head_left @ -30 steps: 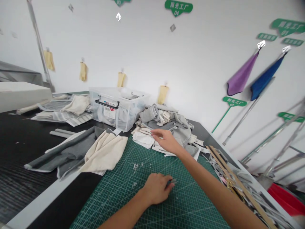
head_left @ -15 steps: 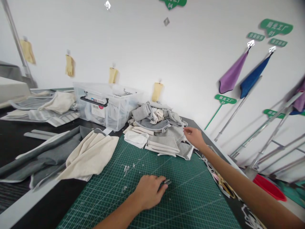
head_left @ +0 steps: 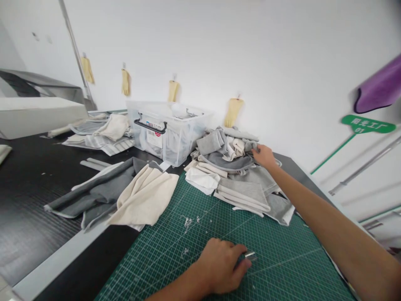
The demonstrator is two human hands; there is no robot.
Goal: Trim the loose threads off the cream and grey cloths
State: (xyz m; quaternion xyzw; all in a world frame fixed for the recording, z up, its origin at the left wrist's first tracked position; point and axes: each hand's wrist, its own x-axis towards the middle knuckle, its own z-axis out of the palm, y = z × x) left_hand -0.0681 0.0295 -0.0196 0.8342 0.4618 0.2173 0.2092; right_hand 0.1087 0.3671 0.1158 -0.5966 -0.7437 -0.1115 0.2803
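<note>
My left hand (head_left: 224, 267) rests on the green cutting mat (head_left: 282, 267) with its fingers closed around a small metal tool (head_left: 249, 254), of which only the tip shows. My right hand (head_left: 264, 156) reaches far across the mat to the back right of a heap of grey and cream fabric pieces (head_left: 233, 167). Its fingers touch a grey piece at the top of the heap; whether they grip it I cannot tell.
A clear plastic bin (head_left: 166, 129) with a black handle stands behind the mat. Grey and cream cloths (head_left: 125, 194) lie at the mat's left edge. More fabric (head_left: 100, 133) lies farther back left on the black table. Yellow gloves (head_left: 232, 112) hang on the white wall.
My right hand has moved from the heap's front to its right side, then up to its back top. The left hand stays on the mat. The camera has turned down and left.
</note>
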